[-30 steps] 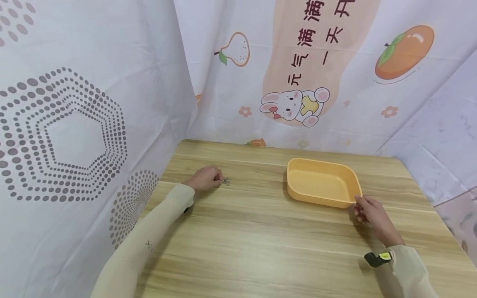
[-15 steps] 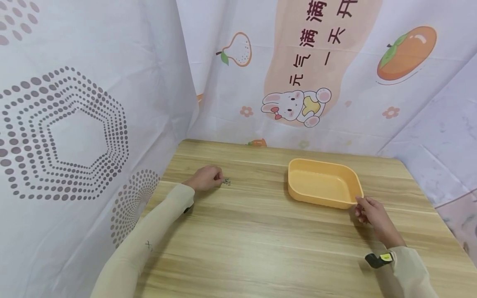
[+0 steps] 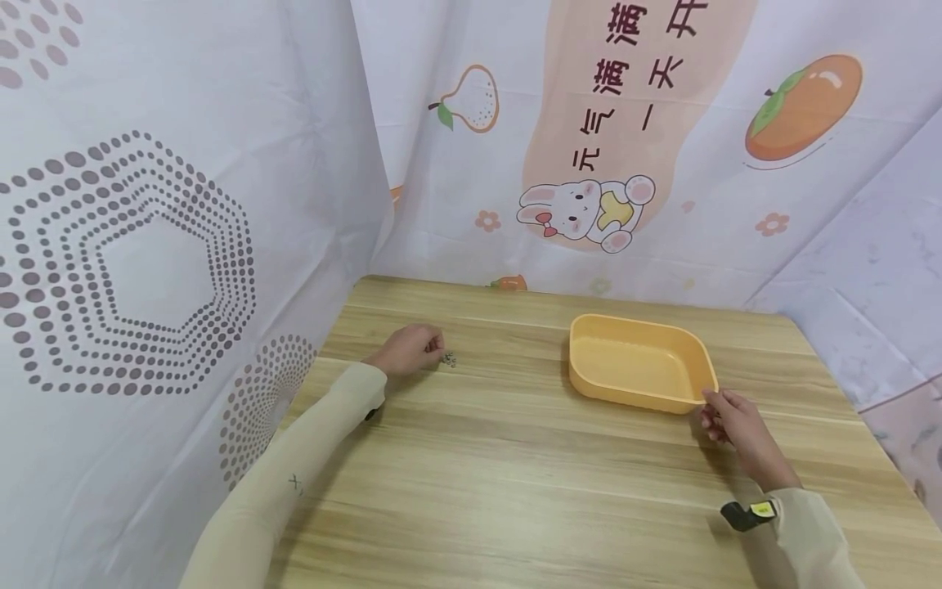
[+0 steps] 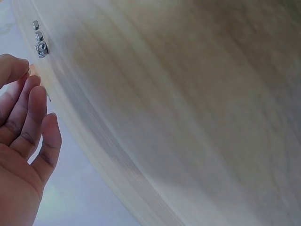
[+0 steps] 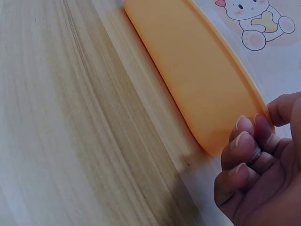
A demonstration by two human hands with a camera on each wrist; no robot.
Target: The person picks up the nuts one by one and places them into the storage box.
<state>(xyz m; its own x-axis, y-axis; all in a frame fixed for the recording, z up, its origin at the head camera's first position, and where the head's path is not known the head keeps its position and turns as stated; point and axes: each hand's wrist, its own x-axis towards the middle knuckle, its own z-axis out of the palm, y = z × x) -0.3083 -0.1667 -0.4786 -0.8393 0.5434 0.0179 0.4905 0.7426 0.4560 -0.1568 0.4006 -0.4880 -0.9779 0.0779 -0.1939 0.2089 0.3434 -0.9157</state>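
Observation:
My left hand [image 3: 412, 350] is at the far left of the table, thumb and fingertips brought together right beside a small cluster of metal nuts [image 3: 450, 358]. In the left wrist view the shiny nuts [image 4: 41, 48] lie in a short row just past the fingertips [image 4: 32, 81]; I cannot tell whether a nut is between thumb and finger. On the right, an orange-yellow plastic basket [image 3: 625, 405] with rounded corners stands on the table, nothing inside it. My right hand [image 3: 736, 421] pinches the rim at its near right corner, the other fingers curled below, as the right wrist view shows.
The wood-grain table [image 3: 500, 483] runs back to a printed curtain [image 3: 441, 237] with a rabbit and fruit. A dotted white curtain [image 3: 309, 204] hangs along the left edge, and a pale curtain [image 3: 876, 270] borders the right. A black strap end [image 3: 746, 515] sticks out from the right sleeve.
My left hand has shifted slightly up and back from the nuts, leaving more of them visible. The right hand and the basket hold their places; the head view has moved a little.

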